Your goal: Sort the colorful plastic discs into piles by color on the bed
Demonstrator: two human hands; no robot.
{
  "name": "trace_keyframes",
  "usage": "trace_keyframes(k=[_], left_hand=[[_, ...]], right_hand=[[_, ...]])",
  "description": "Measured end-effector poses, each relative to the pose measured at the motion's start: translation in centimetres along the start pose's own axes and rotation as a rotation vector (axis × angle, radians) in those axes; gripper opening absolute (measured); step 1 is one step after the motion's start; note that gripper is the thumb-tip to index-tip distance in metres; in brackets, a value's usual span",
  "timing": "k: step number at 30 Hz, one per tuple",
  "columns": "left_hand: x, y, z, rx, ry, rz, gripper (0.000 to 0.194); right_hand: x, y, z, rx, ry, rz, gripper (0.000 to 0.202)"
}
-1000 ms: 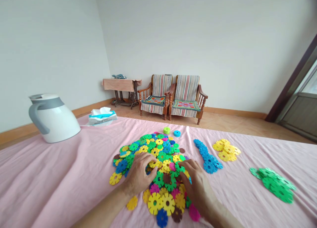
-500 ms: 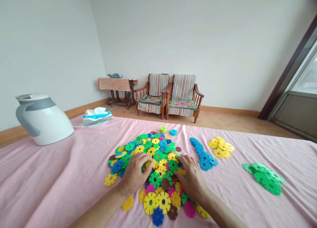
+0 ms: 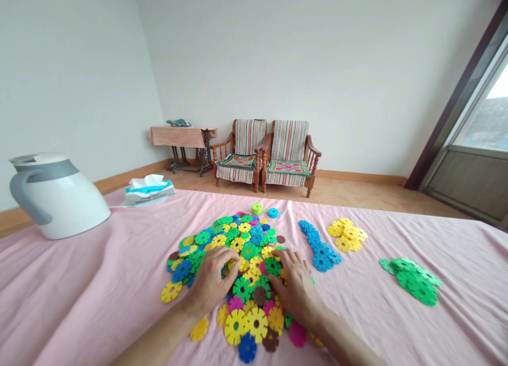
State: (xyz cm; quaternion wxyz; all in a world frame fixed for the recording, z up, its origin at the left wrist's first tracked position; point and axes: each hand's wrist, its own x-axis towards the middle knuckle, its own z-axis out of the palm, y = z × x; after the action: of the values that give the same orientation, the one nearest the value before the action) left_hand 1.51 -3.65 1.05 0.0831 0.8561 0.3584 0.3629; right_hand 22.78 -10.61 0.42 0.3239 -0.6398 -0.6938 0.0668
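A large heap of notched plastic discs [image 3: 242,289] in green, yellow, blue, brown and magenta lies spread on a pink cloth [image 3: 130,281]. On the heap's left side rests my left hand [image 3: 214,276], its thumb and fingers curled together by a yellow disc; what they hold, if anything, is hidden. My right hand [image 3: 296,284] is on the right side with thumb and fingers apart, beside a green disc [image 3: 272,266]. Right of the heap are separate groups of blue discs [image 3: 323,255], yellow discs [image 3: 347,234] and green discs [image 3: 416,284].
A white and grey jug [image 3: 71,202] and a tissue box [image 3: 150,189] stand at the left. Behind the heap are a lime stack [image 3: 256,209] and a blue stack [image 3: 273,213]. Two wooden chairs [image 3: 288,167] and a small cloth-covered table [image 3: 177,137] stand by the wall.
The whole view has shifted slightly, so things appear a little farther left. Both hands keep nearly the same places on the heap.
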Motion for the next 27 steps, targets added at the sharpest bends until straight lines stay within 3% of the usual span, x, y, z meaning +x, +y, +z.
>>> trace_keyframes(k=[9,19,23,27], left_hand=[[0.0,0.1,0.0,0.005,-0.001,-0.011,0.012],[-0.1,0.0,0.0,0.009,-0.005,-0.005,0.011],[-0.2,-0.1,0.1,0.014,0.002,0.005,0.011],[-0.1,-0.1,0.0,0.023,0.017,0.01,0.01]], right_hand=[[0.1,0.1,0.1,0.025,-0.018,0.003,0.036],[0.2,-0.1,-0.5,0.314,0.061,0.066,0.006],[1.0,2.6,-2.9,0.252,0.115,0.133,0.018],[1.1,7.9,-8.1,0.022,0.285,0.317,0.027]])
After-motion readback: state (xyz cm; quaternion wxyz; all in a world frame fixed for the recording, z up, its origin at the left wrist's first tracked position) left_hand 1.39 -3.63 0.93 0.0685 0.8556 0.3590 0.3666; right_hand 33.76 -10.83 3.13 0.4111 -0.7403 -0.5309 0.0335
